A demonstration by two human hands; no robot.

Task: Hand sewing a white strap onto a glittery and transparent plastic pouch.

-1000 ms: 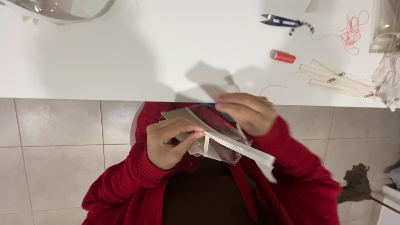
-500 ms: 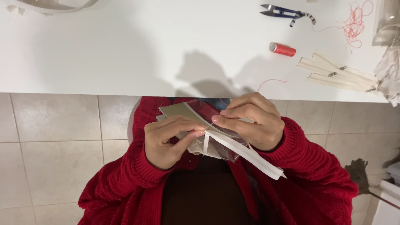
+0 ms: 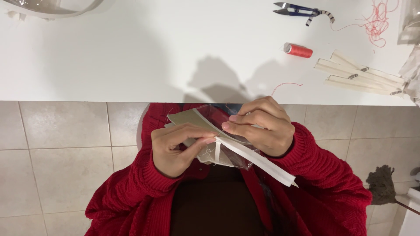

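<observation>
Over my lap I hold a clear plastic pouch piece (image 3: 227, 158) with a beige card (image 3: 188, 119) inside and a white zipper tape (image 3: 262, 162) along its edge. My left hand (image 3: 177, 148) pinches the pouch and tape from the left, thumb and fingers closed on it. My right hand (image 3: 262, 126) grips the same piece from above, fingertips meeting the left hand's at the zipper. The tape's free end sticks out to the lower right. Both arms wear red knit sleeves.
The white table (image 3: 131, 57) edge lies just beyond my hands. On it: a red thread spool (image 3: 298, 50), thread snips (image 3: 297, 9), loose red thread (image 3: 376, 19), several white zippers (image 3: 363, 76) at right, and a clear plastic piece (image 3: 52, 6) far left. Tiled floor below.
My right hand moved down and left to close over the pouch beside the left hand. The zipper tape's free end shifted lower right as the piece was turned.
</observation>
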